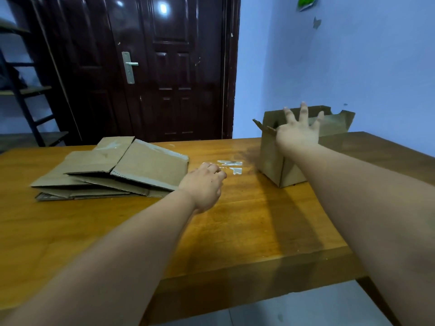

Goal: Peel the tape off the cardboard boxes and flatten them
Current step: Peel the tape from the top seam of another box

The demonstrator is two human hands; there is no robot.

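Wooden table [247, 231] carries stack of flattened boxes [113, 170] at left, upright open box [280, 161] at far right (flaps up). Right hand [299, 135] spread open at box's top. Left hand [203, 185] loosely curled, empty, beside clear tape strips [229, 166].

No readable text, labels, brands or numbers anywhere in view. Upright cardboard box [282, 161]: plain brown faces, no print visible. Flattened cardboard stack [113, 170]: plain too, only clear tape strips on it. Green item on the wall [306, 2]: cut off by the top edge, no lettering legible. Door [164, 67] and its handle plate [128, 67]: no markings readable.
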